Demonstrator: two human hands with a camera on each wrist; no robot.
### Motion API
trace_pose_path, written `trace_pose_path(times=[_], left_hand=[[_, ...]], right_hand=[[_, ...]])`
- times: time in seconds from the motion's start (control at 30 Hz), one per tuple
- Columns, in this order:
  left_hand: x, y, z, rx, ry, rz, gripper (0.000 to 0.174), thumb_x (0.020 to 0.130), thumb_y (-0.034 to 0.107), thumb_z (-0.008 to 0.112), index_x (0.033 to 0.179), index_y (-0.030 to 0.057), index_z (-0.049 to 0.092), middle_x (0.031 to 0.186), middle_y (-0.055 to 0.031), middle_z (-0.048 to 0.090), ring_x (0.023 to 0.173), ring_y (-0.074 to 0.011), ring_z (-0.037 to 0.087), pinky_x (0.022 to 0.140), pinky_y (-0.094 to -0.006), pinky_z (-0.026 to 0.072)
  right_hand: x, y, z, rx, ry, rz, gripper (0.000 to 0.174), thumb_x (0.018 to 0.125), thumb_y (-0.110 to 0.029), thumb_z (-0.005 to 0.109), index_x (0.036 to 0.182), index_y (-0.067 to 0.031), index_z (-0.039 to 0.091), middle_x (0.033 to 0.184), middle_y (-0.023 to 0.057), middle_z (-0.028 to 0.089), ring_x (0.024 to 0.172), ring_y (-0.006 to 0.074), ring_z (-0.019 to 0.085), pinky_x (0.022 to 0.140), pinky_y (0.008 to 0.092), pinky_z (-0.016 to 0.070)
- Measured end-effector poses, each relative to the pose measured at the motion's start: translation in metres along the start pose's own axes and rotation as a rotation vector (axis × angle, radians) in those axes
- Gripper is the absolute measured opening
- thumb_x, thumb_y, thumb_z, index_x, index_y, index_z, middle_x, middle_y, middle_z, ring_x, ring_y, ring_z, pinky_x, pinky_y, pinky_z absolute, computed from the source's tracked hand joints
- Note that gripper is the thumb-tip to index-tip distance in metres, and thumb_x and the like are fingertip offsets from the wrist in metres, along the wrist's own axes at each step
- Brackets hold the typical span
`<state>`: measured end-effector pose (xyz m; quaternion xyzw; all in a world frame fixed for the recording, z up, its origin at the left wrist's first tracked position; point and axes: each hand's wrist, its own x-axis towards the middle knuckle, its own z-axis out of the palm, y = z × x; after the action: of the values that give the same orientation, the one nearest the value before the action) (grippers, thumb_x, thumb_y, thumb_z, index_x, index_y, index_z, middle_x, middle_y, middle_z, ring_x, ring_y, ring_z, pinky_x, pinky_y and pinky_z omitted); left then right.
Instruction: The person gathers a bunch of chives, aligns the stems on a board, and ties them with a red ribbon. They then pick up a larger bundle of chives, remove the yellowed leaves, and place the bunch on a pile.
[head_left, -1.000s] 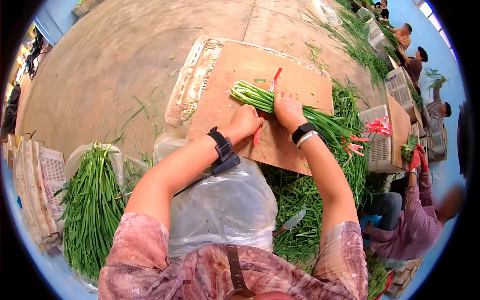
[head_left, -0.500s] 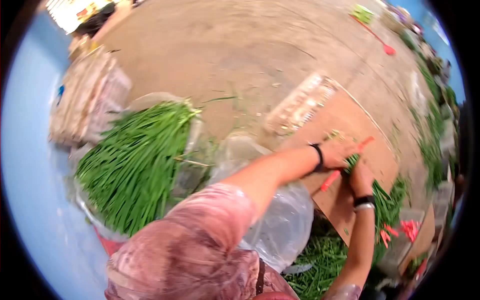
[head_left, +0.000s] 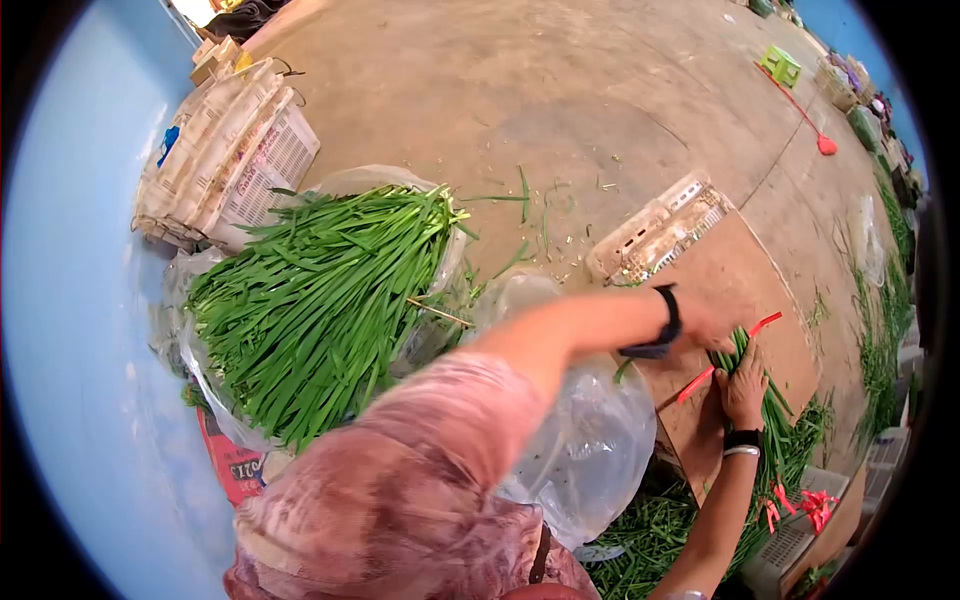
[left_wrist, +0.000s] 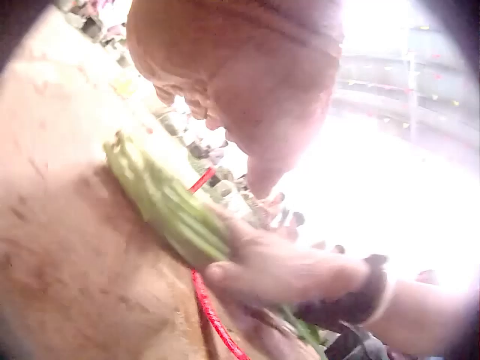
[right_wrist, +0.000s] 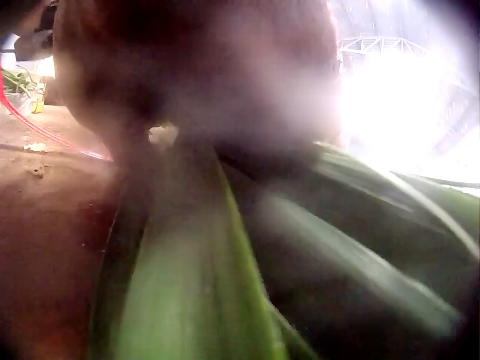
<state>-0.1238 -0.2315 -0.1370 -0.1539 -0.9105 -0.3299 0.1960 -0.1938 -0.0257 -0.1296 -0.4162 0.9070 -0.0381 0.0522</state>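
A bundle of green chives lies on a brown board across a red band. My right hand presses down on the bundle with its fingers wrapped over the stalks. The left wrist view shows that hand gripping the bundle, the red band running under it. My left hand is beside the bundle's stem ends. There it hovers over the board, fingers loosely curled with nothing seen in them. In the right wrist view only blurred leaves show under my hand.
A big heap of chives lies in plastic at my left. A clear plastic bag sits before my knees. White crates are stacked far left, and one crate carries the board. Loose chives and red bands lie at right.
My head has swung left, bringing the big chive heap into view. My left hand has come off the red band. My right hand stays on the bundle.
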Motion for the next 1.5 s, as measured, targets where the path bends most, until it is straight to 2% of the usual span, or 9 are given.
trace_pose_path(times=[0.1,0.23,0.37,0.47,0.67,0.87,1.2,1.3,1.5], left_hand=[[-0.068,0.058,-0.127,0.043,0.077,0.01,0.06,0.071,0.028,0.074,0.122,0.0055,0.054,0.117,-0.0184,0.057,0.11,-0.0346,0.052,0.094,-0.0432,0.0414],[-0.217,0.072,-0.256,0.636,0.236,-0.553,0.054,0.065,0.049,0.076,0.094,0.0045,0.065,0.096,-0.0181,0.061,0.096,-0.0337,0.056,0.08,-0.0448,0.0433],[-0.315,0.066,-0.304,0.921,-0.25,-1.32,0.099,0.057,0.073,0.069,0.117,-0.0045,0.057,0.132,-0.0266,0.042,0.129,-0.0394,0.03,0.106,-0.0526,0.0248],[-0.321,0.07,-0.302,0.766,-0.369,-1.568,0.116,0.053,0.074,0.071,0.133,-0.006,0.043,0.152,-0.0268,0.009,0.142,-0.04,0.001,0.108,-0.0628,0.009],[-0.321,0.066,-0.266,0.921,-0.458,-1.405,0.086,0.063,0.054,0.074,0.123,-0.0049,0.055,0.151,-0.0287,0.005,0.141,-0.042,-0.001,0.107,-0.0645,0.0081],[-0.335,0.052,-0.242,0.899,-0.209,-1.404,0.061,0.063,0.024,0.077,0.114,0.0006,0.054,0.117,-0.016,0.047,0.118,-0.0317,0.043,0.095,-0.043,0.0377],[-0.388,0.037,-0.322,0.361,0.11,-1.38,0.063,0.055,0.017,0.078,0.106,-0.0111,0.056,0.097,-0.0207,0.063,0.088,-0.0255,0.062,0.078,-0.0362,0.0491],[-0.417,0.012,-0.325,-0.067,0.35,-1.313,0.056,0.054,0.009,0.078,0.1,-0.0148,0.057,0.089,-0.0187,0.063,0.079,-0.0262,0.061,0.068,-0.0371,0.051],[-0.401,0.034,-0.322,-0.036,0.385,-1.321,0.057,0.055,0.009,0.076,0.1,-0.018,0.054,0.087,-0.0195,0.062,0.077,-0.0254,0.06,0.066,-0.0366,0.0505]], right_hand=[[0.0,-0.009,-0.008,-0.032,-0.025,0.051,0.091,0.079,-0.025,0.068,0.147,-0.0071,0.01,0.148,0.02,0.023,0.136,0.038,0.025,0.105,0.0617,0.0225],[-0.006,-0.009,-0.017,-0.034,-0.025,0.049,0.119,0.063,-0.055,0.075,0.149,-0.0137,0.004,0.151,0.0215,0.017,0.139,0.0403,0.018,0.103,0.066,0.0195],[-0.008,-0.014,-0.025,-0.005,0.103,0.01,0.129,0.055,-0.068,0.072,0.149,-0.0161,0.003,0.152,0.0232,0.014,0.139,0.0419,0.015,0.101,0.0693,0.0192],[-0.014,-0.036,-0.038,0.038,0.273,-0.054,0.112,0.065,-0.047,0.076,0.149,-0.0162,0.008,0.147,0.0232,0.024,0.134,0.0424,0.027,0.099,0.0621,0.0284],[-0.04,-0.068,-0.056,0.062,0.399,-0.094,0.097,0.072,-0.009,0.074,0.147,-0.0108,0.014,0.135,0.0246,0.04,0.122,0.0408,0.042,0.096,0.0496,0.038],[-0.042,-0.099,-0.05,0.238,0.372,-0.206,0.078,0.071,-0.001,0.069,0.139,0.0007,0.03,0.121,0.0273,0.049,0.108,0.0427,0.051,0.091,0.0437,0.0435],[-0.04,-0.155,-0.072,0.412,0.318,-0.375,0.05,0.076,-0.003,0.067,0.122,0.0039,0.049,0.115,0.024,0.056,0.109,0.0399,0.053,0.092,0.0408,0.0442],[-0.033,-0.173,-0.068,0.521,0.252,-0.342,0.04,0.079,-0.004,0.066,0.116,0.0053,0.054,0.107,0.0238,0.061,0.103,0.0379,0.058,0.089,0.039,0.0467],[-0.028,-0.312,-0.093,1.319,-0.378,-0.299,0.035,0.089,-0.011,0.06,0.117,0.0097,0.052,0.1,0.0134,0.065,0.091,0.0178,0.064,0.077,0.0264,0.0514]])
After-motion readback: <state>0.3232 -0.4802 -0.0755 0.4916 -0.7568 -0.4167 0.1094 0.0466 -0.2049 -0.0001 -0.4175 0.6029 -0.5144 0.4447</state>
